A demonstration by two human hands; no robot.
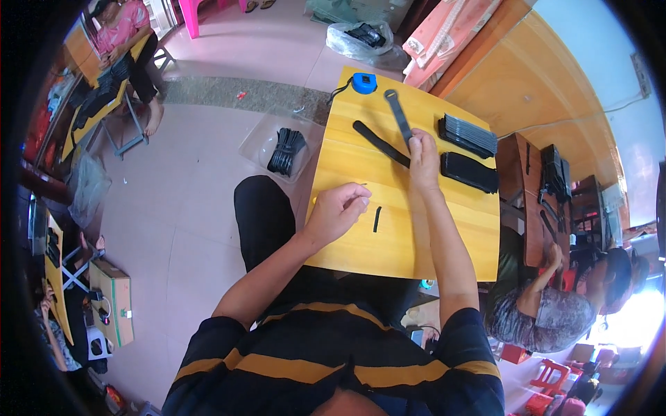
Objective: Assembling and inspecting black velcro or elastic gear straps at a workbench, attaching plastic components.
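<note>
My right hand (424, 161) is closed on a dark grey strap (397, 111) with a loop at its far end, held over the yellow table. A black strap (378, 142) with a rounded end runs in under the same hand; I cannot tell whether the fingers grip it too. My left hand (338, 215) is curled above the table's left part, fingertips pinched together. A tiny dark tip shows by its fingers, too small to name. Between the hands a short black strip (377, 219) lies on the tabletop.
On the yellow table (347, 145) are a blue tape measure (363, 83) and two stacks of straps, one grey-edged (468, 135), one black (470, 172). A bundle of black straps (285, 151) sits in a clear bag on the floor. Other people work at tables left and right.
</note>
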